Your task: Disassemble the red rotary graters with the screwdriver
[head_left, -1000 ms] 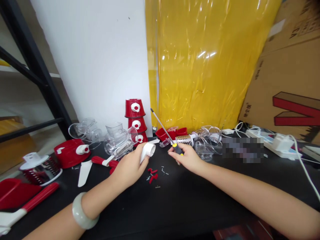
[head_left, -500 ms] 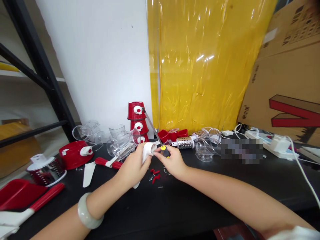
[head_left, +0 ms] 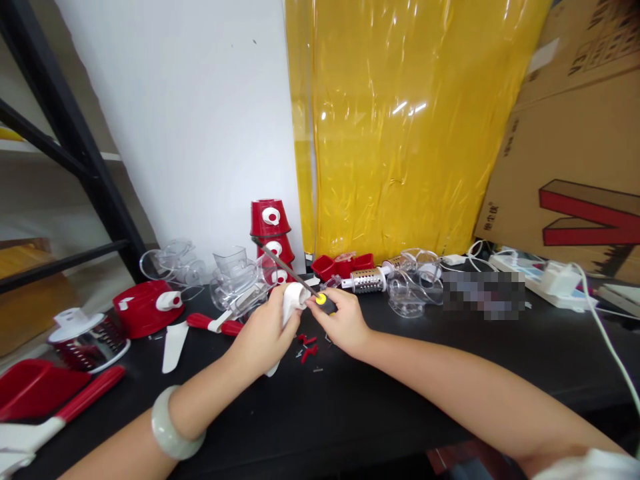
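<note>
My left hand (head_left: 265, 333) is closed around a white plastic part (head_left: 293, 298) with a round open end that faces right. A lower piece of white plastic shows beneath that hand. My right hand (head_left: 349, 325) grips a screwdriver (head_left: 327, 305) by its black and yellow handle. Its long dark shaft slants up and left, passing close to the white part; whether they touch, I cannot tell. The right fingertips are at the white part's open end. Below the hands, small red plastic pieces (head_left: 309, 353) and a few screws lie on the black table (head_left: 320, 413).
Stacked red bases (head_left: 270, 219) stand at the back. Clear plastic housings (head_left: 235, 277), a red base (head_left: 145, 310), a grater drum (head_left: 90, 340) and red-handled cranks (head_left: 93, 393) lie leftward. More drums (head_left: 369, 281) and a power strip (head_left: 560, 293) are rightward, before a cardboard box (head_left: 575, 147).
The screwdriver has tilted further left, its shaft now lying lower across the red stack. My right fingers have shifted slightly on the handle. The left hand still holds the white part.
</note>
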A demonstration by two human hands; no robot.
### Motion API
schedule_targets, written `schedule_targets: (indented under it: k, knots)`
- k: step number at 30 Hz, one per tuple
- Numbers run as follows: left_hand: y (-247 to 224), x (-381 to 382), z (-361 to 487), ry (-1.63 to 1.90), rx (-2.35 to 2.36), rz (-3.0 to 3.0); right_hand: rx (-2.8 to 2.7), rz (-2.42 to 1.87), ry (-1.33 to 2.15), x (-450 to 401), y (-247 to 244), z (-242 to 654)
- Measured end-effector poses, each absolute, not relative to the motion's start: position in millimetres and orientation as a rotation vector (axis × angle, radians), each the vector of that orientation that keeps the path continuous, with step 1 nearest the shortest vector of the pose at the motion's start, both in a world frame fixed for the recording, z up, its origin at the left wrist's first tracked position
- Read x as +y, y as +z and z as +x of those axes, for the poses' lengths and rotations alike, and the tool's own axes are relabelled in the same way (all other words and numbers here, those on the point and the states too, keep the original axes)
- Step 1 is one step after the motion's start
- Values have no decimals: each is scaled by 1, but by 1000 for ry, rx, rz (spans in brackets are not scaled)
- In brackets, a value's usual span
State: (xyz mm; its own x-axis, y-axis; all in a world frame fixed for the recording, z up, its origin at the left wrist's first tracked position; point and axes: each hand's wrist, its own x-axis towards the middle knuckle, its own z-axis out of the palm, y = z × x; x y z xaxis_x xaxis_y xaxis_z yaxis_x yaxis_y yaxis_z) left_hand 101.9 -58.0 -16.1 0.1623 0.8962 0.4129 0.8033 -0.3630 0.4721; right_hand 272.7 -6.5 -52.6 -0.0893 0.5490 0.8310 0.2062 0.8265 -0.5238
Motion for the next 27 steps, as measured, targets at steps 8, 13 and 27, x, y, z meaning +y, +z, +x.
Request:
schedule_targets:
  k: [8, 13, 27]
  knots:
    - [-15, -58, 104, 945, 1740, 2267, -1741, -585, 207, -5, -52, 276]
    - [-18, -56, 103, 1014, 1626, 2340, -1800, -562, 104, -5, -53, 277]
    - [7, -53, 92, 725, 1231, 2013, -2005, -148, -494, 11, -43, 297]
